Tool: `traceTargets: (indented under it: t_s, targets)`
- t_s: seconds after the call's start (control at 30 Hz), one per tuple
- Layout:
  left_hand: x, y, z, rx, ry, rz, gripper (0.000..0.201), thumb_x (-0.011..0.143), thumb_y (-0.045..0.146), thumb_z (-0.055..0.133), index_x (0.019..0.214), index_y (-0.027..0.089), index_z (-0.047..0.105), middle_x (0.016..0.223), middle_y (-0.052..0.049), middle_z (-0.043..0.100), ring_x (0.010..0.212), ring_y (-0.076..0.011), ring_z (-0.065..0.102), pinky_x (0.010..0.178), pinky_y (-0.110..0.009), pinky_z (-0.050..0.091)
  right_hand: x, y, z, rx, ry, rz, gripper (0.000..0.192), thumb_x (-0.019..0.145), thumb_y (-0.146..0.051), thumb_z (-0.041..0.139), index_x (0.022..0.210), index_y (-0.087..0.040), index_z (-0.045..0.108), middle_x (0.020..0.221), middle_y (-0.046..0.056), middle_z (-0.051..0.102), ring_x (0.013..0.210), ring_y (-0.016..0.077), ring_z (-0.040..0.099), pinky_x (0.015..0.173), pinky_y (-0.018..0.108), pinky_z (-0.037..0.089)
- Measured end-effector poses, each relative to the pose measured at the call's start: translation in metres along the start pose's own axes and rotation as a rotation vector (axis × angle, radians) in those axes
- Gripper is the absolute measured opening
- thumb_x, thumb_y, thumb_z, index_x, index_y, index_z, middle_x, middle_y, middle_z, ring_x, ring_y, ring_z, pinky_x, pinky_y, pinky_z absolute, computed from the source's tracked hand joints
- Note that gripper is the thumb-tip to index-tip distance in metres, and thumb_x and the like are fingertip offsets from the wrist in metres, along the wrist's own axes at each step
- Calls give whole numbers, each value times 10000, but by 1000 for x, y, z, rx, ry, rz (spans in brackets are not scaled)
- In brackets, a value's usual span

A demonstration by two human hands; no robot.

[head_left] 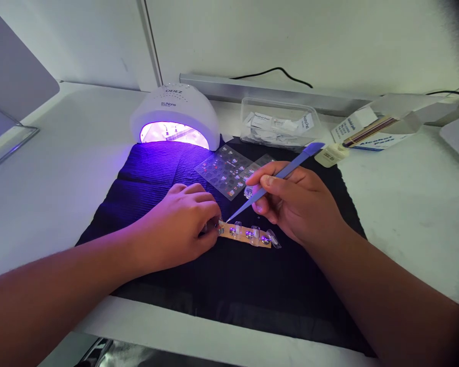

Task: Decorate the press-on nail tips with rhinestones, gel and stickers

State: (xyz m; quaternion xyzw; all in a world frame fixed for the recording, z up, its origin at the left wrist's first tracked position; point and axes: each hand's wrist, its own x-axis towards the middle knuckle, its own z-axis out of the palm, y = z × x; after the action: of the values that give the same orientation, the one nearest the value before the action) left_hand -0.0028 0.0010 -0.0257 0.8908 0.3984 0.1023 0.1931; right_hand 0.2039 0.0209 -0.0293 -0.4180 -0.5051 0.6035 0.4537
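- L hand was curled round the strip's L end, apparently gripping it; fingertips mostly hidden.
- R hand pinched a blue pick pen-style, its point right by the L fingers; couldn't tell if it touched anything.
- Strip lay mid-mat, on the black mat, in front of the lamp.
- Progress, my guess: partway. Clear tips were already on the strip, R-most one tilted off the end; pick was at the L end. Finished vs. left to do: couldn't tell, tips too small & L hand in the way.
- Lamp was lit.
- Counts: 1 strip, 3 tips plain to see (maybe more under L hand), 3 shiny studs, 1 pick, 1 lamp, 2 sticker sheets approx., 1 tub w/ pads, 1 box, 1 bottle.
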Motion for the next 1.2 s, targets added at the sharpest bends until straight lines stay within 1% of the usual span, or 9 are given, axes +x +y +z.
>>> traceTargets:
  t_s: [0.53,0.73,1.0,1.13,1.2]
  targets:
    - [-2,1,0,0,-6,-2,144,854,203,528,831,186,669,893,-17,714,922,-211,583,871,-427,372,-1,-1,3,42,-9,13,77,767,-251,682,738,-180,674,464,-40,560,374,74,439,328,191,273]
    - [-2,0,1,-6,6,-2,137,854,211,537,827,185,668,892,-19,712,930,-212,582,877,-431,372,-1,-2,3,35,-12,9,137,777,-315,703,743,-189,662,452,-46,545,372,77,439,326,195,267]
    - [-1,1,0,-1,-4,-10,134,854,209,536,801,182,656,892,-19,708,929,-212,583,867,-428,370,-1,-2,3,55,3,0,95,752,-267,697,728,-178,674,467,-38,552,394,80,470,325,184,298]
    - [0,1,-1,3,-8,-11,122,861,228,545,805,186,645,873,-17,698,919,-215,579,866,-431,371,-1,-2,3,33,-4,-1,125,768,-293,705,734,-181,660,473,-43,543,391,77,462,324,186,292]
    - [-1,2,-2,7,-15,-11,88,841,253,578,826,189,636,865,-20,688,907,-221,574,864,-436,374,0,-2,3,21,-6,0,135,773,-300,708,735,-181,657,477,-43,543,391,76,459,324,188,296]
